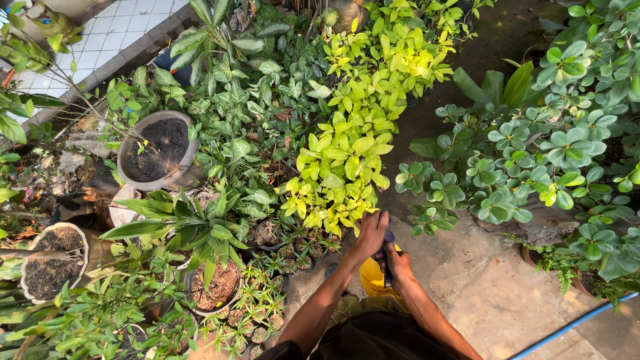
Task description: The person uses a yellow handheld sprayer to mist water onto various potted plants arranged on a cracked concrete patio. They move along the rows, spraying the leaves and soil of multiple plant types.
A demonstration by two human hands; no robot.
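Below the yellow-green plant (347, 160), both hands grip 1 bright yellow container (371, 279).

hands (385, 253) above bucket (371, 280), potted plants (220, 200) left, leafy shrub (547, 153) right

Grey soil-filled pot (159, 150), yellow-green foliage (347, 153), blue hose (573, 325)
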